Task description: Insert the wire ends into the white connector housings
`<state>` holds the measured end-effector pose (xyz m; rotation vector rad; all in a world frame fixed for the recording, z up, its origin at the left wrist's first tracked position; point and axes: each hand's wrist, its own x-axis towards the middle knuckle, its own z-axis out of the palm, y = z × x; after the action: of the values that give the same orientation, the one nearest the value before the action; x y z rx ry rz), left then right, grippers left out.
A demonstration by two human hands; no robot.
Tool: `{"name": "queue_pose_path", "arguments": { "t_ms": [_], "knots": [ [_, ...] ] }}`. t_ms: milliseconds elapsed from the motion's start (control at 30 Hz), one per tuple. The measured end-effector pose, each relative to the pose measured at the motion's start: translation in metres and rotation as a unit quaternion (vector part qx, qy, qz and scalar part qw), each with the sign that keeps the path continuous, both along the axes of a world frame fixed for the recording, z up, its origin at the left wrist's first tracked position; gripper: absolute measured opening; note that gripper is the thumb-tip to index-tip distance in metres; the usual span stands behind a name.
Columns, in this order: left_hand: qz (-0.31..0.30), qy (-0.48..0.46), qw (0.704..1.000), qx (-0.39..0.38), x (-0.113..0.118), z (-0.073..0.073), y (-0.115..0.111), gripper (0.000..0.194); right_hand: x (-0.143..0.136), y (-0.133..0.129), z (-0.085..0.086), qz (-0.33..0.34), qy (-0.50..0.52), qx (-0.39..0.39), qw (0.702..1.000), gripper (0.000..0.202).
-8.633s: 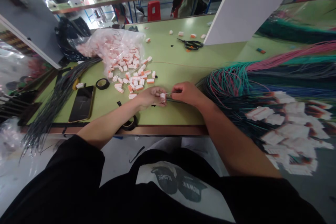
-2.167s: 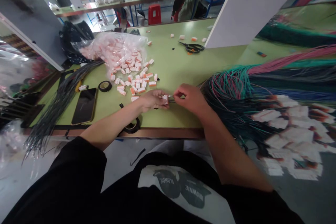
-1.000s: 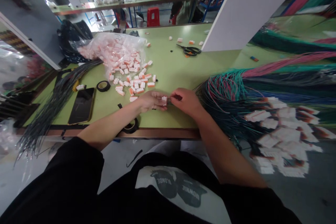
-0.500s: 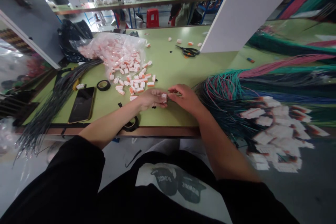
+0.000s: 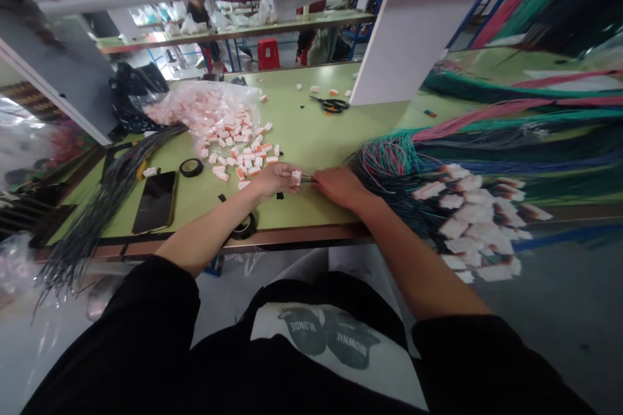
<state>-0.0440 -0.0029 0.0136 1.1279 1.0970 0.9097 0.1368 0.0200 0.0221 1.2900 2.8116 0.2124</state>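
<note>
Between the thumb and fingers of my left hand is a small white plastic connector housing. Several thin dark wires run from its right side into my right hand, whose fingers are closed around them. Behind the left hand lies a loose pile of white-and-orange connector housings, spilling from a clear plastic bag. To the right of my right hand, a thick bundle of green, pink and dark wires ends in many white connectors hanging at the table edge.
A phone and a roll of black tape lie on the left, beside a bundle of grey wires. Another tape roll sits at the front edge. Black-handled scissors lie farther back, near a white post.
My right hand has drawn back slightly from the connector and its fingers have closed on the wires, which now show between the hands. The camera view has shifted a little.
</note>
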Motion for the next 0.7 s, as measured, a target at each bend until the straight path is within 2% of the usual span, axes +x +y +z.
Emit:
{"name": "queue_pose_path", "arguments": {
  "t_ms": [100,267,367,500,600,633,700],
  "knots": [
    [0.006,0.015,1.000,0.014,0.000,0.005,-0.004,0.023,0.004,0.000,-0.005,-0.002,0.014,0.003,1.000,0.030],
    [0.016,0.035,0.999,0.034,0.001,0.009,-0.009,0.024,0.009,0.004,-0.013,0.005,0.093,-0.039,0.995,0.034],
    [0.022,0.064,0.997,0.032,0.005,0.012,-0.010,0.024,0.009,0.002,-0.016,-0.016,0.131,-0.058,0.990,0.032],
    [0.007,0.139,0.989,0.058,0.010,0.031,-0.009,0.033,0.007,0.002,-0.018,-0.037,0.226,-0.083,0.970,0.025],
    [0.016,0.218,0.971,0.095,0.010,0.052,-0.007,0.052,0.008,0.005,-0.019,-0.062,0.333,-0.070,0.938,0.026],
    [0.018,0.261,0.959,0.108,0.010,0.058,-0.007,0.052,0.009,0.007,-0.020,-0.075,0.386,-0.063,0.917,0.028],
    [0.020,0.366,0.919,0.142,0.013,0.065,-0.006,0.036,0.010,0.010,-0.021,-0.098,0.502,-0.053,0.858,0.027]
  ]
}}
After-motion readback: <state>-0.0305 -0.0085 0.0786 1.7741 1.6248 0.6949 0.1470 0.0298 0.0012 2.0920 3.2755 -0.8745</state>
